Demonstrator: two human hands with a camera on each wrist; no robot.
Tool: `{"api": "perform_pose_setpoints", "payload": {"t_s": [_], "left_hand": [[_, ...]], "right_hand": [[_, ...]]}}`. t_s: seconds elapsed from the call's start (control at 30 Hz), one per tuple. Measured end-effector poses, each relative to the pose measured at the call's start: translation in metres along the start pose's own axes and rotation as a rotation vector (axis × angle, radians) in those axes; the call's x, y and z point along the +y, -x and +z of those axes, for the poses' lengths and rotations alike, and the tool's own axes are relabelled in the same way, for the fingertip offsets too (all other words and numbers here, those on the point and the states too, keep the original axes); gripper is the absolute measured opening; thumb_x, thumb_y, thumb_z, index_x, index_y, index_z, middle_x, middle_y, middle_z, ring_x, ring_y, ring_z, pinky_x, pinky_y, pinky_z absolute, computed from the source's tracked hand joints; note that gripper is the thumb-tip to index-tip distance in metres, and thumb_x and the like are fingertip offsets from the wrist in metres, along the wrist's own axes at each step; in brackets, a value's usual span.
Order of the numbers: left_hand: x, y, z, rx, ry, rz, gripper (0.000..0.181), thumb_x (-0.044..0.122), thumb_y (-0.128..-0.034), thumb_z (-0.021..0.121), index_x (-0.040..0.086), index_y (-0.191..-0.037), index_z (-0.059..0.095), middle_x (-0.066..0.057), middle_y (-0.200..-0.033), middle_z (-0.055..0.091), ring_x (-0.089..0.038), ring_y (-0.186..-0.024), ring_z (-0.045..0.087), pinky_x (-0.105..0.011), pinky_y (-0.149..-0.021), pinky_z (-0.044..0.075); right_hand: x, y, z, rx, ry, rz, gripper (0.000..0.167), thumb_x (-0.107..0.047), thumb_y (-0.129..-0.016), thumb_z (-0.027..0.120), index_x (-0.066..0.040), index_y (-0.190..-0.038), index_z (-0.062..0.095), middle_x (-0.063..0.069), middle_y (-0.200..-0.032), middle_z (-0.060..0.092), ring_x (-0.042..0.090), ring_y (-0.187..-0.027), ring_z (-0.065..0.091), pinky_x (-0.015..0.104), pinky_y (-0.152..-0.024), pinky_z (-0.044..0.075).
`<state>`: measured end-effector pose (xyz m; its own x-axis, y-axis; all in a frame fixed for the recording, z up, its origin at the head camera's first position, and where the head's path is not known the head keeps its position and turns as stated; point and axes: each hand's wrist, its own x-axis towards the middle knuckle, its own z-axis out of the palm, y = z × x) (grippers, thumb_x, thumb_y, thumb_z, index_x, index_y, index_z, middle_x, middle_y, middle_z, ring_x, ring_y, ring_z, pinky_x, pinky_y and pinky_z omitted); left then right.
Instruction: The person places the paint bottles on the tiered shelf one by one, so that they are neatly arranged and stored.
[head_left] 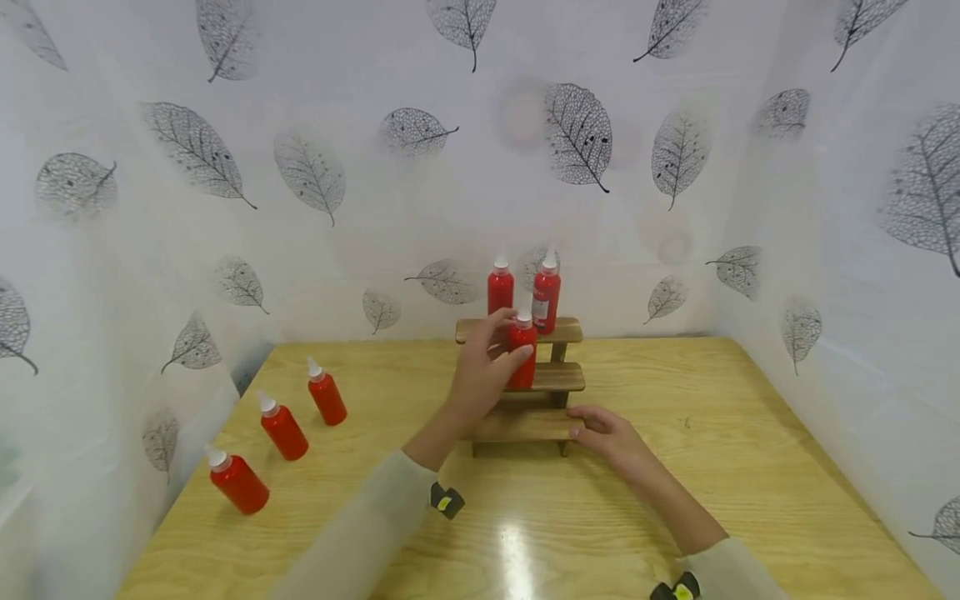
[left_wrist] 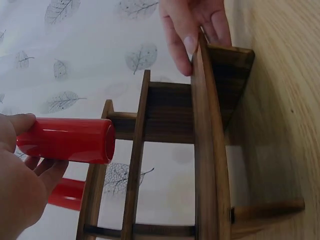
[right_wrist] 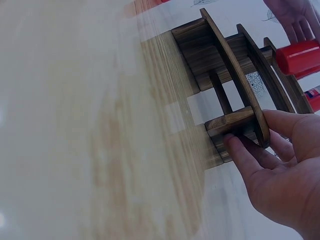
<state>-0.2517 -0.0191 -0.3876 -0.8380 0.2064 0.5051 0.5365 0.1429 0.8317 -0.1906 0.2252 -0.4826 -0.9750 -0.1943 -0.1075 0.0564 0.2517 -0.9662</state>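
In my left hand (head_left: 480,375) I hold a red squeeze bottle (head_left: 523,358) with a white nozzle, upright, between thumb and fingers. The left wrist view shows the bottle's base (left_wrist: 109,141) slightly apart from the middle step of a three-step wooden display stand (head_left: 517,427). My right hand (head_left: 611,442) grips the right end of the lowest step, thumb and fingers on opposite faces of the board (right_wrist: 235,62). Two more red bottles, one left (head_left: 500,290) and one right (head_left: 547,298), stand on the top step.
To the left on the wooden table (head_left: 675,500) stand three red bottles: a far one (head_left: 327,398), a middle one (head_left: 285,432) and a near one (head_left: 240,485). A leaf-patterned white curtain (head_left: 360,267) hangs behind the table and along its sides.
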Motion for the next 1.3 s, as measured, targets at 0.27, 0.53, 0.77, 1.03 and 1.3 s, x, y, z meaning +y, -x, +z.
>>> {"api": "perform_pose_setpoints", "payload": {"t_s": [0.27,0.53,0.77,1.03,1.3], "left_hand": [[-0.005,-0.008,0.022,-0.035,-0.018,-0.029,0.051,0.016,-0.0941,0.072,0.021,-0.141,0.052,-0.004,-0.13,0.061,-0.021,-0.118,0.063,-0.037,-0.101,0.054],[-0.011,-0.013,0.039,-0.044,-0.016,-0.023,0.049,0.015,-0.0954,0.07,0.017,-0.141,0.051,-0.005,-0.133,0.058,-0.021,-0.12,0.061,-0.041,-0.105,0.052],[-0.011,-0.012,0.044,-0.047,0.01,-0.032,0.049,0.015,-0.0976,0.067,0.018,-0.143,0.048,-0.004,-0.138,0.055,-0.02,-0.127,0.058,-0.042,-0.107,0.049],[-0.012,-0.01,0.045,-0.039,0.003,-0.041,0.052,0.015,-0.0982,0.066,0.017,-0.146,0.046,-0.004,-0.139,0.054,-0.02,-0.125,0.058,-0.043,-0.106,0.05],[-0.011,-0.009,0.047,-0.03,-0.005,-0.022,0.051,0.014,-0.0975,0.067,0.019,-0.144,0.048,-0.004,-0.136,0.056,-0.02,-0.124,0.06,-0.039,-0.104,0.052]], "right_hand": [[-0.001,0.0,0.0,0.006,0.017,0.012,0.052,-0.035,-0.096,0.068,-0.013,-0.141,0.056,0.015,-0.155,0.046,0.041,-0.147,0.034,0.059,-0.116,0.036],[0.001,-0.002,0.001,0.021,0.001,0.009,0.049,-0.032,-0.095,0.07,-0.009,-0.138,0.058,0.016,-0.152,0.049,0.038,-0.145,0.039,0.054,-0.114,0.04],[0.001,-0.003,0.001,0.018,0.003,-0.001,0.048,-0.03,-0.096,0.069,-0.009,-0.137,0.059,0.017,-0.152,0.049,0.039,-0.146,0.037,0.054,-0.114,0.041],[0.001,-0.002,0.001,0.015,0.0,0.003,0.049,-0.03,-0.096,0.069,-0.008,-0.138,0.058,0.017,-0.153,0.048,0.039,-0.146,0.037,0.055,-0.115,0.039],[0.001,-0.003,0.001,0.019,0.013,-0.004,0.049,-0.031,-0.096,0.069,-0.008,-0.138,0.058,0.016,-0.152,0.049,0.038,-0.146,0.037,0.054,-0.115,0.039]]}}
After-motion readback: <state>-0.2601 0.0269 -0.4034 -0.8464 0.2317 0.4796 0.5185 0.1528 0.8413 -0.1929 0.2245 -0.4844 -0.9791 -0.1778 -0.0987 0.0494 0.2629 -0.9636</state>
